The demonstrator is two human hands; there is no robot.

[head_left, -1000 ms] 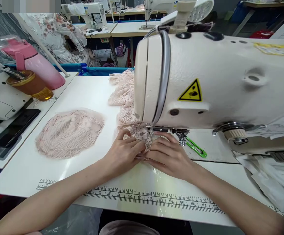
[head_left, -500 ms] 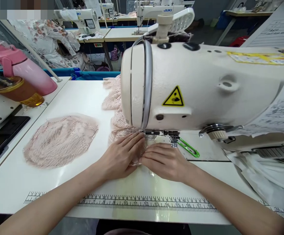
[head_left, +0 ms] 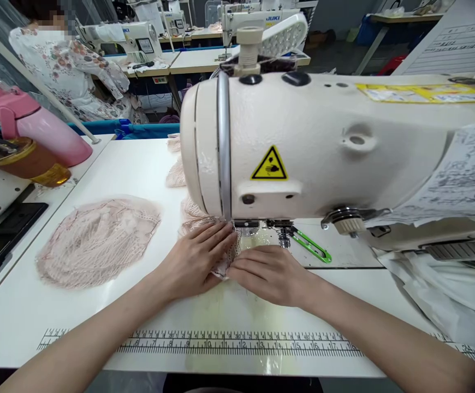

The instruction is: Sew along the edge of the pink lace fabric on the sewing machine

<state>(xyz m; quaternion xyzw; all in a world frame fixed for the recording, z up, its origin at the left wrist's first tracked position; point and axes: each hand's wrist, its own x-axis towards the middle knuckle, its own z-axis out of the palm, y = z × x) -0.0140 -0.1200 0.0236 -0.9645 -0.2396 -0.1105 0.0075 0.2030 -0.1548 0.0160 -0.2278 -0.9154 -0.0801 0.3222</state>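
Though sheer, rumpled pink lace (head_left: 193, 214)

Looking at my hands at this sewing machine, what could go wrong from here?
Your left hand reaches in close beneath the head of the sewing machine, so a fingertip might get pinched or pricked; the needle itself can't be made out.
The pink lace lies rumpled beside the head, so a fold could get caught.
The green thread snips lie near your right hand, so a sideways move might knock them.
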